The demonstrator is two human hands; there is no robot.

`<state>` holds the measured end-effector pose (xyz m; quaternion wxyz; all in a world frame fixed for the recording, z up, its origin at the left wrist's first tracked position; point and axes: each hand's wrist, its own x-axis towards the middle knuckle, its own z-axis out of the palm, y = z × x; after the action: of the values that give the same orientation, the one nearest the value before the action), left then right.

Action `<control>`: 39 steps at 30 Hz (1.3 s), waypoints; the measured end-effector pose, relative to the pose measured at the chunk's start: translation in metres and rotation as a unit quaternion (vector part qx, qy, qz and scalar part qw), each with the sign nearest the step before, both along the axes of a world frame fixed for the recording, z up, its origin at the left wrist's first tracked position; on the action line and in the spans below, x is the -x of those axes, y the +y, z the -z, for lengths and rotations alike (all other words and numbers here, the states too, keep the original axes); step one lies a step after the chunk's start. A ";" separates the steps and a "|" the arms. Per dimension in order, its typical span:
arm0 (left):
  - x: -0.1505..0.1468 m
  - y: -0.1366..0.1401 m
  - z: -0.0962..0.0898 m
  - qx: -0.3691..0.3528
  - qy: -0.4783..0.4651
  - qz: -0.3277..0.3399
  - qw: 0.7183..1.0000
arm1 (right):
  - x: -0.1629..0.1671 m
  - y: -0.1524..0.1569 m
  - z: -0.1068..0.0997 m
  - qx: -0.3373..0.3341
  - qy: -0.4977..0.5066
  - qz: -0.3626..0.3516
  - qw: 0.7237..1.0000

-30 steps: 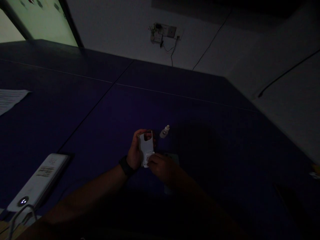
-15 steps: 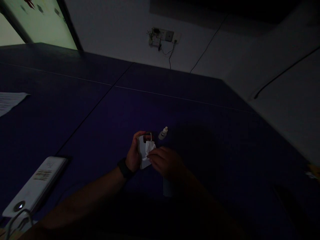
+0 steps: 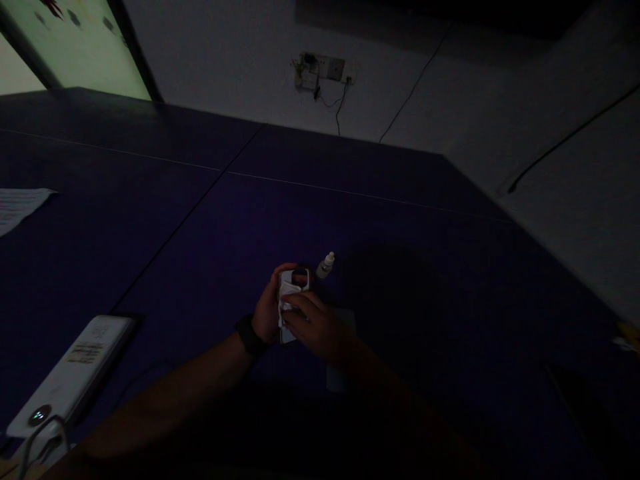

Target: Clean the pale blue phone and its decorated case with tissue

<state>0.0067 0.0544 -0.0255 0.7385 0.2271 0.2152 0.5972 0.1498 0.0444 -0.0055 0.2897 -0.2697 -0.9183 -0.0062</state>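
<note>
Pale phone case (image 3: 287,335) tilted in the left hand (image 3: 266,313), cutout at the far end, crumpled white tissue (image 3: 288,289) right up against it!

At the frame's centre, the phone case (image 3: 287,335) is pale, the tissue (image 3: 289,289) white. The tabletop (image 3: 280,213) is deep purple-blue, crossed by a thin pale line and a black one. Lower left, the white device (image 3: 70,379) carries brownish stripes. The wristband (image 3: 249,335) looks black, though gloom may mislead.
</note>
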 end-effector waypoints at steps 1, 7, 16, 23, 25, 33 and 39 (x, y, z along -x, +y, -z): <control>0.000 0.000 0.000 0.004 0.001 0.004 1.000 | -0.001 0.001 0.000 -0.009 0.004 0.000 1.000; 0.004 0.002 -0.001 0.026 0.004 0.031 0.999 | 0.003 0.001 0.003 -0.021 -0.007 0.008 1.000; 0.006 0.005 -0.001 0.058 -0.010 0.032 0.998 | 0.005 0.001 0.004 0.003 -0.022 0.042 0.999; 0.006 0.005 -0.004 0.069 -0.034 0.028 0.997 | 0.005 0.002 0.001 0.027 -0.012 0.042 0.999; 0.007 0.005 -0.004 0.072 -0.037 0.045 0.996 | 0.004 0.002 0.000 0.034 -0.019 0.017 0.999; 0.008 0.006 -0.003 0.084 -0.044 0.089 0.992 | -0.003 0.010 0.001 0.067 -0.006 -0.007 0.998; 0.005 -0.002 -0.008 0.046 0.019 0.089 0.995 | -0.018 0.018 -0.013 0.092 0.026 -0.076 0.993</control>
<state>0.0015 0.0526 -0.0179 0.7942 0.2221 0.2353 0.5144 0.1680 0.0619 0.0073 0.2867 -0.2250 -0.9250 0.1072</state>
